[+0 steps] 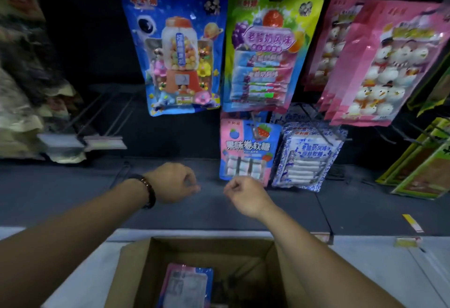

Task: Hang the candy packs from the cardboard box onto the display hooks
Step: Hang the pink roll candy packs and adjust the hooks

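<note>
Several candy packs already hang on the display: a blue gumball-machine pack, a green-and-yellow fruit-candy pack, pink snowman-marshmallow packs, and on the lower row a pink-and-blue roll-candy pack beside a stack of blue-and-white packs. To the left, bare display hooks jut out with nothing on them, so the job looks only partly done.

At least one pack lies in the cardboard box at the bottom of the view. Its pink and blue colouring suggests the same roll candy as the hung one, though blur makes that uncertain, and the rest of the box floor is too dark to count.

Both hands are held out in front of the lower shelf, near each other but apart. The left hand, with a beaded bracelet on its wrist, and the right hand each have the fingers curled into a fist and appear to hold nothing. The right hand sits just below the hung roll-candy pack, not touching it. The boxed pack lies well below both hands, between the two forearms, so picking it up would call for a reach down into the box.
</note>
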Action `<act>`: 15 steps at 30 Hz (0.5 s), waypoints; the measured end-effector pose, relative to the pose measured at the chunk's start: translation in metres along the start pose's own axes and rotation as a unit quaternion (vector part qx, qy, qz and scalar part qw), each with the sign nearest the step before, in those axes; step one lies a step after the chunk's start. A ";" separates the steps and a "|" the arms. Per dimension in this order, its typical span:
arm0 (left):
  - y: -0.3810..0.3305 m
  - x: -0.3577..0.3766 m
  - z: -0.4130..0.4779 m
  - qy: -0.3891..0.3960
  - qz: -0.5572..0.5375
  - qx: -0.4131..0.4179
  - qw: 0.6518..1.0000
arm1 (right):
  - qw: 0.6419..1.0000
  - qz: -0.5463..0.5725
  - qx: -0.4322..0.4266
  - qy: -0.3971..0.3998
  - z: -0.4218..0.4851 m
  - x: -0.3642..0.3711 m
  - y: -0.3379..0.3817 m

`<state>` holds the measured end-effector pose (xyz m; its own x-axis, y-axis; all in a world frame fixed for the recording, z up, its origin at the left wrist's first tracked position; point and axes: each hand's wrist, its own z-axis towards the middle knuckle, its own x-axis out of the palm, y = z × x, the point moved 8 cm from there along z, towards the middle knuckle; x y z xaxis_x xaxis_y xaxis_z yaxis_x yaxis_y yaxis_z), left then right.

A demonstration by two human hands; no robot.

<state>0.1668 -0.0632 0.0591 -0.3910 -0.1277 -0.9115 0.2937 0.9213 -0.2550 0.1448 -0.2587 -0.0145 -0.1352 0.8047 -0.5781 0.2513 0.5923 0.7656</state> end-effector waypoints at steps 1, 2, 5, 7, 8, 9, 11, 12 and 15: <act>0.006 0.009 -0.019 0.018 0.015 0.011 1.000 | 1.000 0.004 0.016 0.013 0.002 0.017 -0.007; 0.012 0.019 -0.035 0.030 0.021 0.021 0.999 | 0.999 0.022 0.031 0.027 0.001 0.033 -0.014; 0.030 0.049 -0.079 0.069 0.014 0.035 0.997 | 0.988 0.093 0.099 0.069 -0.015 0.087 -0.042; 0.038 0.067 -0.098 0.097 0.028 0.038 0.994 | 0.980 0.105 0.146 0.083 -0.026 0.124 -0.070; 0.041 0.074 -0.104 0.104 0.033 0.044 0.993 | 0.978 0.105 0.161 0.086 -0.030 0.147 -0.090; 0.043 0.082 -0.108 0.106 0.033 0.049 0.993 | 0.975 0.115 0.174 0.071 -0.032 0.165 -0.109; 0.051 0.097 -0.111 0.122 0.034 0.043 0.991 | 0.965 0.143 0.214 0.040 -0.039 0.202 -0.161; 0.056 0.105 -0.111 0.136 0.040 0.037 0.989 | 0.957 0.167 0.233 0.041 -0.041 0.229 -0.195; 0.066 0.119 -0.109 0.158 0.071 0.037 0.984 | 0.935 0.179 0.297 0.072 -0.063 0.287 -0.262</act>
<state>0.0443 0.0224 -0.0311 -0.5899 0.1314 -0.7967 0.4223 0.8912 -0.1658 -0.0207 -0.1806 -0.3632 -0.0571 0.9695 -0.2382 0.7870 0.1905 0.5868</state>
